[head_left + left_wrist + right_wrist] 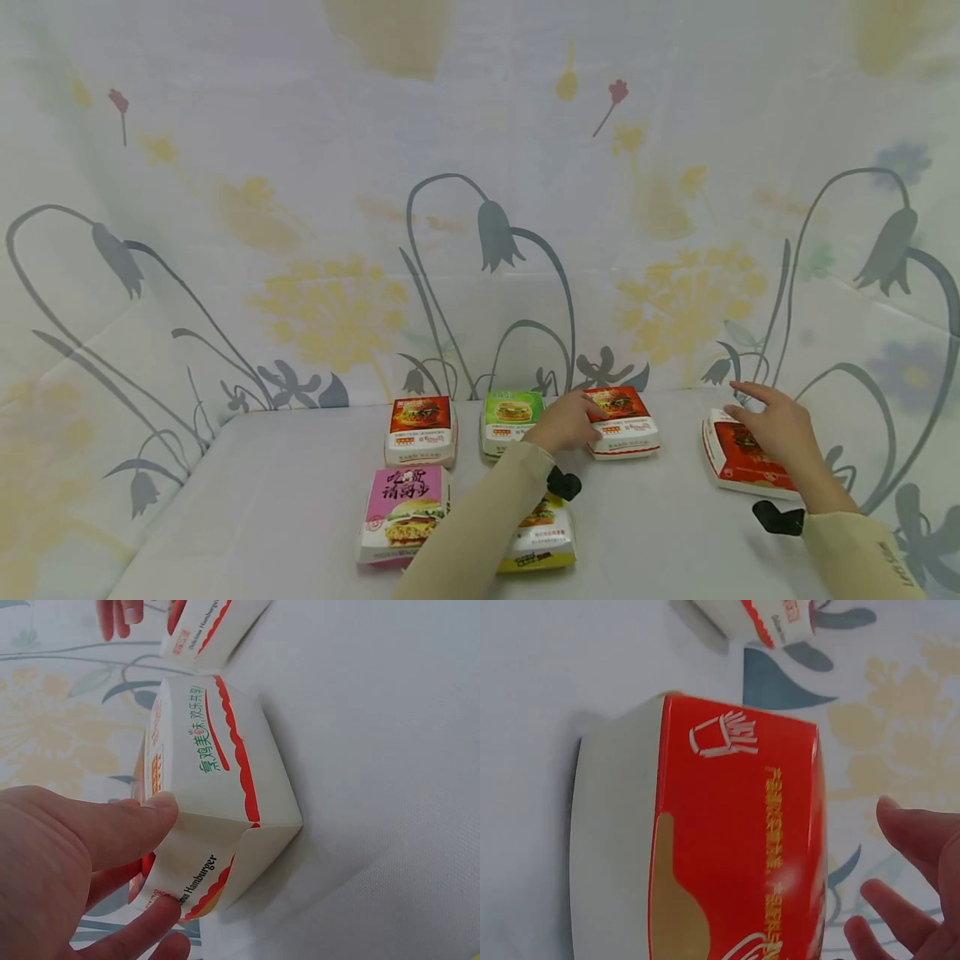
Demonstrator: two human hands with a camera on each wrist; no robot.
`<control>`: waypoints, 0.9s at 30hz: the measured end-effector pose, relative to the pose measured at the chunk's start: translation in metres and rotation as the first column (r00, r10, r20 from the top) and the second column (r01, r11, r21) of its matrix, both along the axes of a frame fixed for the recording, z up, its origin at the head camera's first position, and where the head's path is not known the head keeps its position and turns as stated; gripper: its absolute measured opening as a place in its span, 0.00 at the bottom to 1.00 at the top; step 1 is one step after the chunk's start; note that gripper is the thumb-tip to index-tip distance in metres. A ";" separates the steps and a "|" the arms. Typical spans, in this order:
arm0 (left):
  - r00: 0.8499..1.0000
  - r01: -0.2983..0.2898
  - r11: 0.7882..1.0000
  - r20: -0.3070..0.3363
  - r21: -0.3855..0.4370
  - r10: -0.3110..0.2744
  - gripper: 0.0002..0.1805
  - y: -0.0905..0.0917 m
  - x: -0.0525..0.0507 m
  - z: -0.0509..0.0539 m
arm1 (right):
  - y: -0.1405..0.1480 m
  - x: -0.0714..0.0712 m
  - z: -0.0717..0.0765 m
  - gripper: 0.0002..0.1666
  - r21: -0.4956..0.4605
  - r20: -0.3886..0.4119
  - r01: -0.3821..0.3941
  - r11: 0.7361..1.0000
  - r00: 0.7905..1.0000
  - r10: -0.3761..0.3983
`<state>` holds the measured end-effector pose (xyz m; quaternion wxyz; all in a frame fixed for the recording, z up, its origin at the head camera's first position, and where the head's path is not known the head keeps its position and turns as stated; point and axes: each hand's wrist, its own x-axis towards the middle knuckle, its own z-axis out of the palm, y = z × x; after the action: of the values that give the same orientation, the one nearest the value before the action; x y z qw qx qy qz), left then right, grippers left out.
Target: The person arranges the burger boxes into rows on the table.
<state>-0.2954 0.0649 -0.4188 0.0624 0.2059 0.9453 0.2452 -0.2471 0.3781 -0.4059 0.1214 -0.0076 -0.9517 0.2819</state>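
Observation:
My left hand (567, 422) is at the left end of a red-and-white burger box (626, 425) with a burger picture. In the left wrist view its thumb (142, 825) lies straight against a corner of that box (217, 757), and other fingers rest near the printed end. Over on the right, my right hand (780, 429) hovers above a second red burger box (742, 458), partly covering it. The right wrist view shows the fingers (900, 915) spread apart and away from this box (735, 825), with nothing held.
A red burger box (420, 429) and a green one (513, 417) stand left of my left hand along the backdrop. In front are a pink burger box (405, 517) and a yellow one (543, 542), partly hidden by my left sleeve. A floral cloth (480, 125) hangs behind the white table (247, 500).

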 end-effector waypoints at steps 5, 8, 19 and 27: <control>1.000 -0.013 1.000 0.008 0.016 0.013 0.16 0.001 0.001 -0.002 | 0.015 0.001 -0.007 0.35 0.010 0.066 0.023 1.000 0.998 -0.024; 1.000 -0.016 1.000 0.002 0.010 0.015 0.16 0.001 0.003 -0.002 | 0.021 0.001 -0.012 0.36 0.035 0.097 0.023 0.999 0.995 -0.026; 1.000 -0.018 1.000 -0.001 0.002 0.018 0.17 0.001 0.003 -0.001 | 0.027 0.001 -0.017 0.36 0.082 0.166 -0.006 0.997 0.986 -0.007; 1.000 -0.026 0.999 0.003 0.019 0.026 0.18 0.002 0.003 0.001 | 0.028 0.005 -0.013 0.32 -0.013 0.256 0.005 1.000 0.967 -0.002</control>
<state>-0.2924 0.0668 -0.4178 0.0584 0.1938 0.9455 0.2552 -0.2425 0.4057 -0.4188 -0.0021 -0.0465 -0.9575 0.2847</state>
